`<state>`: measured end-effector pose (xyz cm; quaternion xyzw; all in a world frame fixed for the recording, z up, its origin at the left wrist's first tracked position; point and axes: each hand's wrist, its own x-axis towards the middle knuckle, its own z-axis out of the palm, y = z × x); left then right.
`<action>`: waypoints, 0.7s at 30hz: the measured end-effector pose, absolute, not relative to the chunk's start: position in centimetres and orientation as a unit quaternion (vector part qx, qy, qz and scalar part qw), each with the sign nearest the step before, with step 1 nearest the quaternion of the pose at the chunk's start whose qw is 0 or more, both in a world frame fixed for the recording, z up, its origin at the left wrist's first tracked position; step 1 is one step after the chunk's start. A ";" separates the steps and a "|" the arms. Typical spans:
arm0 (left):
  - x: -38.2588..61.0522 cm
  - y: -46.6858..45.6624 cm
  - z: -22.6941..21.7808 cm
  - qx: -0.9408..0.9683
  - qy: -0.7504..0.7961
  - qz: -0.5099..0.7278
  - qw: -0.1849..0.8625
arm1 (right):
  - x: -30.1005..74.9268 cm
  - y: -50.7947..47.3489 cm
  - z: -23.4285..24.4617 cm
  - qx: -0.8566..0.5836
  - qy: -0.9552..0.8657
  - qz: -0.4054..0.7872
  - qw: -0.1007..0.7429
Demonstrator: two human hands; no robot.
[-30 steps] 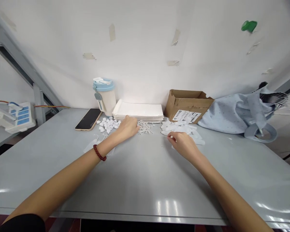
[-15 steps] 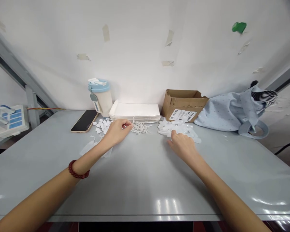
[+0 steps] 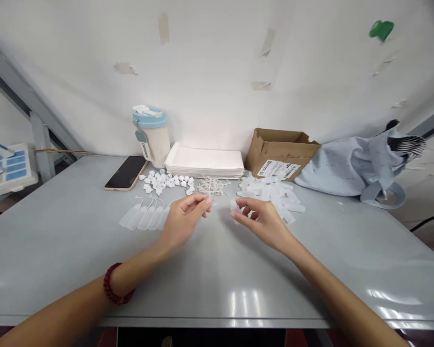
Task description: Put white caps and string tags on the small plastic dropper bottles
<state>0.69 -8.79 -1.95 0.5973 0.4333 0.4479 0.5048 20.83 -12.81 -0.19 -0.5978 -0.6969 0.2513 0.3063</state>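
Observation:
My left hand [image 3: 183, 218] is closed in a pinch just in front of a pile of short white strings [image 3: 213, 186]. A thin white string shows faintly at its fingertips. Facing it, my right hand [image 3: 266, 220] grips a small translucent plastic tube [image 3: 235, 207] between thumb and fingers, a short gap away from the left fingertips. More translucent tubes [image 3: 287, 200] lie heaped beyond the right hand. To the left, several tubes with strings [image 3: 141, 217] rest side by side, partly covered by my left hand. Small white caps [image 3: 161, 180] are scattered behind them.
A stack of white envelopes [image 3: 206, 161] lies against the wall between a blue-lidded cup [image 3: 157, 144] and a cardboard box [image 3: 280, 154]. A phone [image 3: 126, 172] is at left, a light-blue cloth bag [image 3: 340, 166] at right. All stand on the grey table [image 3: 202, 284].
My right hand has lifted a tube from the heap and moved left. My left hand has come toward me and right, away from the string pile. The view has shifted slightly.

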 end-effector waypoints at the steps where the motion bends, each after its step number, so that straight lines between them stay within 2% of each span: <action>1: 0.8 -9.1 -2.2 0.595 0.427 0.448 0.513 | 20.4 -13.0 -0.3 -0.583 -0.700 0.259 0.323; 9: 0.9 -9.9 -1.8 0.622 0.405 0.414 0.527 | 18.9 -14.1 -1.3 -0.498 -0.759 0.226 0.354; 21: 1.1 -10.4 -1.9 0.649 0.379 0.395 0.529 | 18.8 -14.5 -1.2 -0.535 -0.726 0.238 0.360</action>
